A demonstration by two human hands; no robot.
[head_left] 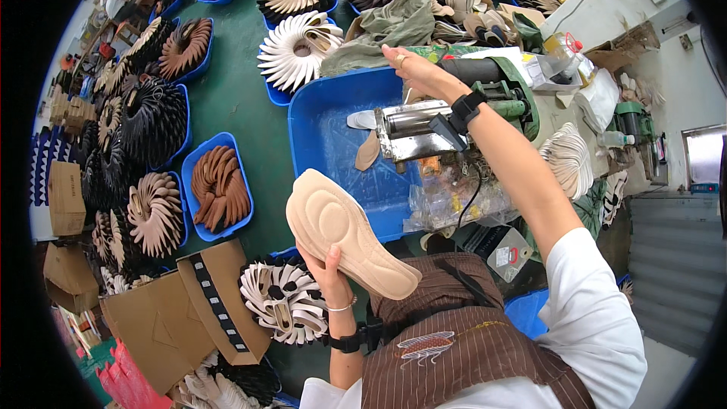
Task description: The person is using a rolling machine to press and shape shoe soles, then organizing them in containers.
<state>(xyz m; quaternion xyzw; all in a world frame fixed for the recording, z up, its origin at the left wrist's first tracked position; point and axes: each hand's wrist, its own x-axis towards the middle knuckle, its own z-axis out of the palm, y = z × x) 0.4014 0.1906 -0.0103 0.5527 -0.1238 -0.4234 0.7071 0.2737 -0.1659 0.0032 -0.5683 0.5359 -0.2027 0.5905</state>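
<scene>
A stack of beige cushioned insoles (333, 220) rests in my left hand (327, 279), thumb across the near side and the other fingers hidden beneath. My right hand (420, 74) reaches over a machine with shiny metal rollers (416, 129) and a green body. Its visible fingers are stretched out, and I make out nothing held in them; a pale piece shows partly below that hand. Under the rollers is a large blue tub (322, 117). A tan insole (368, 153) and a whitish insole-shaped piece (362, 120) lie by the rollers.
Blue baskets of fanned insoles stand around, including white ones (301, 49) and brown ones (221, 185). Flattened cardboard (159, 326) lies at lower left. Grey-green cloth (394, 26) covers things beyond the tub. A clear bottle with a red cap (564, 49) stands behind the machine.
</scene>
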